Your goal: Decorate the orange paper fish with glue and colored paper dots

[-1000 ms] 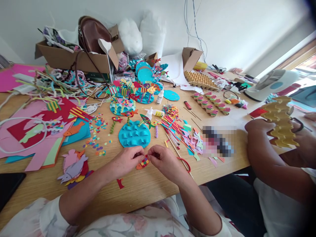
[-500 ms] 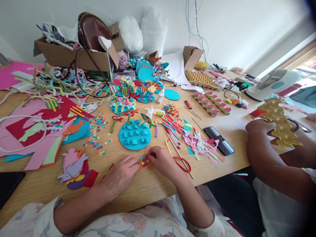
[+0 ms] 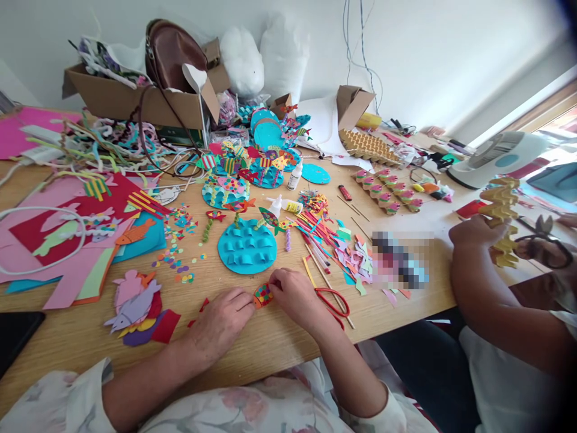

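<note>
The right hand pinches the right end of a small paper fish between thumb and fingers, the grip narrow. The left hand lies low over the table, its fingertips at the fish's left end; whether its thumb closes on the fish cannot be told. The fish is orange with many-coloured spots and sits between the two hands, near the table's front edge.

Taking the fish as the centre of the clock, a blue bumpy disc lies near at 11 o'clock. Red-handled scissors lie at 3 o'clock, beside thin sticks. Red paper scraps poke out past the left hand at 9 o'clock, and farther that way is a pile of paper fish cut-outs. Paper dots are scattered at 10 o'clock. At 1 o'clock a yellow-labelled glue bottle lies on its side. Well apart, between 2 and 3 o'clock, another person's hand holds an egg tray. Far off toward 11 o'clock, a brown bag sits in a cardboard box.
</note>
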Available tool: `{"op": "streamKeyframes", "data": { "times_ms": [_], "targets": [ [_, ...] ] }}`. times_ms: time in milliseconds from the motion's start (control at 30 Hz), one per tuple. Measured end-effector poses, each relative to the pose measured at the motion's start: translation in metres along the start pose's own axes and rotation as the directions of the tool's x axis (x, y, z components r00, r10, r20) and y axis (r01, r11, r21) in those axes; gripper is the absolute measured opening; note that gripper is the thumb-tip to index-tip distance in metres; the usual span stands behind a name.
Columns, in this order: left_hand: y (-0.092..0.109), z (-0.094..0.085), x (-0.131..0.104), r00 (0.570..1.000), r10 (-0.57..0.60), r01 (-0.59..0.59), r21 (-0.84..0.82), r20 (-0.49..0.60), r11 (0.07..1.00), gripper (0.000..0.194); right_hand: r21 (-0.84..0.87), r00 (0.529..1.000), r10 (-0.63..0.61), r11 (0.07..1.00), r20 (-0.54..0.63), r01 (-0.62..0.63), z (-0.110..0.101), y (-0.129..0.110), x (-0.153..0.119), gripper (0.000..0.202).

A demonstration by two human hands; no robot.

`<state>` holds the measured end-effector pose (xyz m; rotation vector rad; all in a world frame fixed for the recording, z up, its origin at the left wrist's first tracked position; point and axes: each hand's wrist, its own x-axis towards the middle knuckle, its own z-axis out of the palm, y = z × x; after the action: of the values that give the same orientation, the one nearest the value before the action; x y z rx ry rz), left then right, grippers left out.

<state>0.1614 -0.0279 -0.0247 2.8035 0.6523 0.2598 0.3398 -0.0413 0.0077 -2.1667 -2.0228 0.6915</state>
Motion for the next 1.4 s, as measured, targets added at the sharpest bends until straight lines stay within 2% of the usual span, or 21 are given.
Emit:
{"op": "streamKeyframes", "data": {
  "times_ms": [500,700,900,1167,1400],
  "targets": [
    [0.001,0.000,-0.001,1.000,-0.005,0.005,0.011,0.009,1.000,0.013,-0.048,0.999,0.041,0.998,-0.005,-0.041,0.002,-0.003,0.001,0.016],
    [0.001,0.002,-0.001,1.000,-0.004,0.004,-0.007,-0.024,1.000,0.016,-0.034,0.998,0.053,0.998,-0.017,-0.054,0.004,-0.002,0.001,0.013],
    [0.000,0.003,-0.001,1.000,-0.009,0.009,-0.010,-0.010,1.000,0.017,0.004,0.998,0.060,0.998,-0.029,-0.060,0.004,0.000,0.001,0.011],
    [0.002,-0.003,0.000,1.000,-0.009,0.009,-0.010,-0.006,1.000,0.018,0.035,0.996,0.020,0.999,-0.086,-0.017,-0.002,0.008,-0.002,0.018],
    [0.001,0.001,-0.001,0.999,0.004,-0.004,-0.013,-0.034,1.000,0.019,0.050,0.998,-0.033,0.998,-0.058,0.036,-0.002,-0.001,-0.004,0.020]
  ]
}}
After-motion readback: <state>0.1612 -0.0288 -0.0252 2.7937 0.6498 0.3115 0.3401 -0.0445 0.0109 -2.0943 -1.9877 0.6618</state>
